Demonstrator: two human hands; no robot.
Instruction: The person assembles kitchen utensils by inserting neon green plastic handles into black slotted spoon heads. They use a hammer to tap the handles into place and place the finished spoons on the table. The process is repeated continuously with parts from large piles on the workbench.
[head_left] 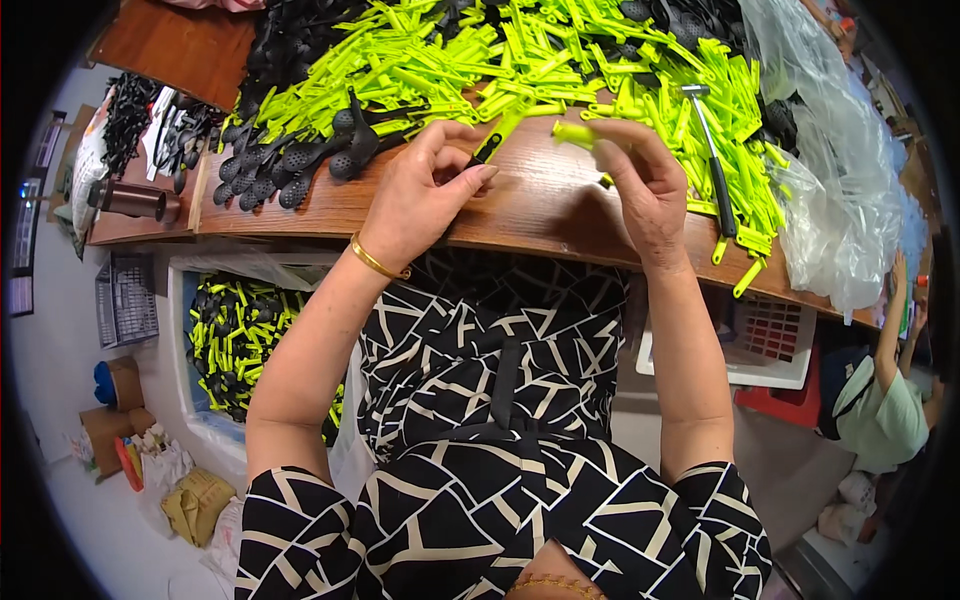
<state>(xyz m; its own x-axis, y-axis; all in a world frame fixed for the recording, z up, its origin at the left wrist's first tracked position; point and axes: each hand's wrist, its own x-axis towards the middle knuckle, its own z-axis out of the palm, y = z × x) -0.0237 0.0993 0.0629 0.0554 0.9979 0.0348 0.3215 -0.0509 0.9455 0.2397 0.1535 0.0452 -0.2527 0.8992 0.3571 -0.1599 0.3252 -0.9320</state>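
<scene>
Over the front of the wooden table, my left hand pinches a lime-green handle piece with a black end near the fingertips. What lies inside the curled fingers is hidden. To its right, my right hand holds another lime-green handle piece between thumb and fingers, its tip pointing left. The two hands are apart. Behind them spreads a large heap of lime-green handles. Black perforated spoon-like heads lie in a pile beyond my left hand.
A hammer with a black grip lies on the green pieces at right, beside clear plastic bags. Below the table at left stands a box of green and black pieces. A white crate sits low right; another person is beyond.
</scene>
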